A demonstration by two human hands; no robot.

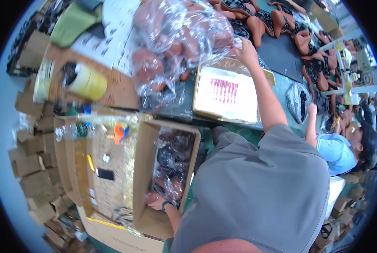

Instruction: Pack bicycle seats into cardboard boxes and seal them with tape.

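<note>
My left hand (157, 203), a dark band on its wrist, reaches down into an open cardboard carton (145, 177). Its fingers curl round a brown bicycle saddle (153, 196) there, beside more saddles in clear plastic bags (173, 185). My right hand (245, 54) stretches forward over the workbench. Bent fingers grip the edge of a clear plastic bag (234, 47) at the right side of a pile of bagged brown saddles (188, 42). Below that hand stands a shallow cardboard box (195, 98) with a white sheet bearing red marks (224, 90).
Unbagged saddles (277, 23) line the far bench. A yellow tape roll (89, 82) stands at left. Another carton (100, 156) holds an orange tape dispenser (120, 134) and a dark phone-like rectangle (105, 174). Flattened cardboard (26, 162) is stacked beyond. A co-worker in blue (336, 152) sits right.
</note>
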